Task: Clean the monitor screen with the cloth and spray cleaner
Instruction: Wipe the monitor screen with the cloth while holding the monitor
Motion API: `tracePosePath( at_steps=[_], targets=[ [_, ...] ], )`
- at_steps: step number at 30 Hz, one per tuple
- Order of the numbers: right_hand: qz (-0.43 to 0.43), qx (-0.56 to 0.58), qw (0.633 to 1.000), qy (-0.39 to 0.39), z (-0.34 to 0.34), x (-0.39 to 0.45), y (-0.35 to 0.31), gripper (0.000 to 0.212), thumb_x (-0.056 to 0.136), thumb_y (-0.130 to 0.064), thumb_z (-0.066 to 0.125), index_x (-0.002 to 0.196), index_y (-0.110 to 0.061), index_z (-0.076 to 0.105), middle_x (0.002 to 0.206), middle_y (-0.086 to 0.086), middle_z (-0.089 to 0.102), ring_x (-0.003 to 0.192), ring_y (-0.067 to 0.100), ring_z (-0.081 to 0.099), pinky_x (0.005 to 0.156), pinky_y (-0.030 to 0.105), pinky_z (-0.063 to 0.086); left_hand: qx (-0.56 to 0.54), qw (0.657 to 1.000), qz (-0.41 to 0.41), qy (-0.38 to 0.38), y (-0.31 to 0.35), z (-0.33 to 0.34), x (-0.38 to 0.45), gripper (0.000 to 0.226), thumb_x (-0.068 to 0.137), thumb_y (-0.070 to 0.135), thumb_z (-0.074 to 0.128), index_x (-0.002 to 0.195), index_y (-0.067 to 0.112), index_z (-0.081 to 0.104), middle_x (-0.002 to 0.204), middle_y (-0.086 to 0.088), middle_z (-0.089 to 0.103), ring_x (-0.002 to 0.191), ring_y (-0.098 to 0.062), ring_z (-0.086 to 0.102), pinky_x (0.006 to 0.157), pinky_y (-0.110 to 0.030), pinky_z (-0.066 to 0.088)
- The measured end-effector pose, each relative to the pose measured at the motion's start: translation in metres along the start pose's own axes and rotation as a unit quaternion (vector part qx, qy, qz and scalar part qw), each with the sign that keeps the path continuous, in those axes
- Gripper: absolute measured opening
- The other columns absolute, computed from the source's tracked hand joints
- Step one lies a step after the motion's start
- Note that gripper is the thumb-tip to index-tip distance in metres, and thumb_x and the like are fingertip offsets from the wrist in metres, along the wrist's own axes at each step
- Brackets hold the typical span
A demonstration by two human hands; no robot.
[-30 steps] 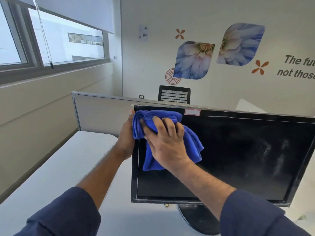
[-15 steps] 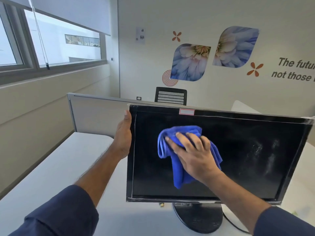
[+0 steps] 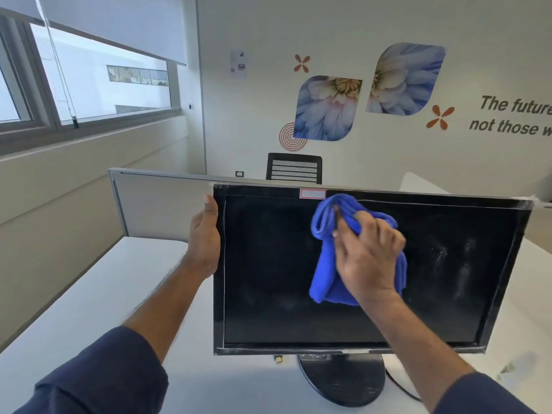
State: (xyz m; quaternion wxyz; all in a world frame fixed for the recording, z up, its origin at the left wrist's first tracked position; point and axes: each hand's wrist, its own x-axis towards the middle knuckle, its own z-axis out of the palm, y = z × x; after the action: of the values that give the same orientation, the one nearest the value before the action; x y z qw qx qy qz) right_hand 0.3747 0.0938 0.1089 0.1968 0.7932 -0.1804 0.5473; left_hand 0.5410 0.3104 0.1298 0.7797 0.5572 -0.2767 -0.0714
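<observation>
Head view: a person's two forearms in dark blue sleeves reach forward to a black monitor (image 3: 268,279) standing on a white desk (image 3: 89,294).
Monitor: fills the frame from centre out toward 3 o'clock, on a round black stand (image 3: 340,380) at 6 o'clock; the screen is dark and switched off, tilted slightly so its right side sits lower.
Cloth: a bright blue cloth (image 3: 325,264) is bunched against the upper middle of the screen, its top fold just below the bezel and a small pale label (image 3: 312,193) at 12 o'clock.
Right hand: the right hand (image 3: 370,258) lies flat over the cloth with fingers spread apart, pressing it to the glass; part of the cloth hangs below the palm.
Left hand: the left hand (image 3: 206,234) is clamped on the monitor's left edge at 9 o'clock, thumb along the front bezel; the other fingers are hidden behind.
Smudges: pale streaks (image 3: 454,258) mark the screen toward 3 o'clock, well apart from the cloth.
Spray cleaner: cannot be made out.
Behind: a grey partition (image 3: 155,201), a black chair back (image 3: 294,168) at 12 o'clock, flower decals on the wall.
</observation>
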Motion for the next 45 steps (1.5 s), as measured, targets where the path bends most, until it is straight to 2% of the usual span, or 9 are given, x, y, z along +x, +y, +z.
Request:
tracePosePath(
  at_steps=[5, 11, 16, 19, 22, 27, 32, 40, 45],
  targets=[
    [0.122, 0.016, 0.992, -0.010, -0.009, -0.012, 0.054, 0.036, 0.097, -0.033, 0.047, 0.121, -0.018, 0.070, 0.113, 0.014, 0.059, 0.104, 0.032, 0.043, 0.083, 0.050, 0.035, -0.003, 1.000, 0.007, 0.006, 0.002, 0.003, 0.000, 0.057, 0.094, 0.062, 0.027, 0.099, 0.038, 0.078, 0.105, 0.013, 0.076, 0.101, -0.003, 0.070, 0.072, -0.013, 0.055],
    [0.206, 0.064, 0.976, -0.001, -0.003, -0.002, -0.002, 0.037, 0.093, -0.030, 0.056, 0.124, -0.016, 0.069, 0.116, 0.014, 0.059, 0.109, 0.032, 0.046, 0.084, 0.048, 0.035, 0.003, 1.000, 0.003, 0.027, 0.001, 0.002, -0.001, 0.057, 0.087, 0.068, 0.030, 0.096, 0.039, 0.078, 0.101, 0.011, 0.077, 0.099, -0.006, 0.071, 0.072, -0.017, 0.057],
    [0.027, 0.061, 0.998, -0.021, -0.001, 0.006, -0.059, 0.036, 0.094, -0.038, 0.052, 0.127, -0.027, 0.065, 0.121, 0.002, 0.047, 0.111, 0.030, 0.047, 0.087, 0.049, 0.037, 0.008, 1.000, 0.000, 0.026, 0.001, 0.002, 0.002, 0.059, 0.087, 0.070, 0.032, 0.097, 0.036, 0.079, 0.103, 0.005, 0.078, 0.100, -0.012, 0.072, 0.075, -0.022, 0.059],
    [-0.012, 0.035, 0.999, -0.030, 0.004, 0.011, -0.068, 0.040, 0.097, -0.042, 0.045, 0.133, -0.031, 0.057, 0.128, -0.001, 0.045, 0.125, 0.027, 0.043, 0.095, 0.050, 0.032, 0.004, 1.000, -0.002, 0.030, 0.000, 0.000, 0.002, 0.060, 0.087, 0.070, 0.031, 0.097, 0.036, 0.079, 0.103, 0.005, 0.078, 0.101, -0.012, 0.072, 0.075, -0.023, 0.059],
    [-0.050, -0.005, 0.999, -0.013, 0.004, 0.010, -0.044, 0.042, 0.095, -0.039, 0.045, 0.136, -0.034, 0.054, 0.128, -0.002, 0.049, 0.123, 0.027, 0.045, 0.097, 0.047, 0.031, 0.005, 1.000, -0.001, 0.026, -0.001, 0.001, 0.003, 0.059, 0.088, 0.069, 0.030, 0.097, 0.037, 0.079, 0.103, 0.006, 0.078, 0.101, -0.011, 0.072, 0.074, -0.023, 0.059],
    [-0.026, -0.037, 0.998, -0.031, 0.000, 0.003, 0.029, 0.044, 0.087, -0.035, 0.053, 0.131, -0.031, 0.057, 0.127, 0.004, 0.048, 0.118, 0.031, 0.047, 0.090, 0.048, 0.033, 0.010, 0.999, 0.000, 0.037, 0.003, 0.008, 0.006, 0.058, 0.089, 0.067, 0.030, 0.095, 0.036, 0.079, 0.102, 0.009, 0.077, 0.100, -0.008, 0.071, 0.075, -0.019, 0.058],
    [0.058, -0.040, 0.996, -0.050, -0.005, -0.013, 0.090, 0.039, 0.093, -0.033, 0.044, 0.127, -0.022, 0.061, 0.125, 0.009, 0.045, 0.115, 0.033, 0.045, 0.090, 0.050, 0.031, 0.003, 0.998, -0.006, 0.055, 0.001, 0.007, 0.006, 0.061, 0.092, 0.064, 0.029, 0.098, 0.029, 0.078, 0.103, 0.005, 0.078, 0.098, -0.009, 0.072, 0.072, -0.019, 0.058],
    [0.123, 0.020, 0.992, -0.031, -0.001, -0.012, 0.062, 0.043, 0.099, -0.041, 0.043, 0.133, -0.021, 0.060, 0.122, 0.009, 0.043, 0.116, 0.033, 0.042, 0.092, 0.053, 0.030, 0.007, 0.997, -0.003, 0.072, -0.002, 0.005, 0.006, 0.061, 0.103, 0.055, 0.022, 0.102, 0.024, 0.074, 0.099, 0.008, 0.078, 0.096, -0.008, 0.072, 0.068, -0.016, 0.056],
    [0.022, 0.080, 0.995, -0.050, 0.001, -0.009, 0.032, 0.050, 0.097, -0.043, 0.038, 0.139, -0.022, 0.054, 0.126, 0.007, 0.040, 0.116, 0.031, 0.038, 0.096, 0.050, 0.029, 0.019, 0.997, 0.005, 0.070, -0.003, 0.006, 0.007, 0.062, 0.103, 0.054, 0.022, 0.095, 0.027, 0.077, 0.097, 0.008, 0.078, 0.093, -0.007, 0.073, 0.069, -0.016, 0.056]
  ],
)
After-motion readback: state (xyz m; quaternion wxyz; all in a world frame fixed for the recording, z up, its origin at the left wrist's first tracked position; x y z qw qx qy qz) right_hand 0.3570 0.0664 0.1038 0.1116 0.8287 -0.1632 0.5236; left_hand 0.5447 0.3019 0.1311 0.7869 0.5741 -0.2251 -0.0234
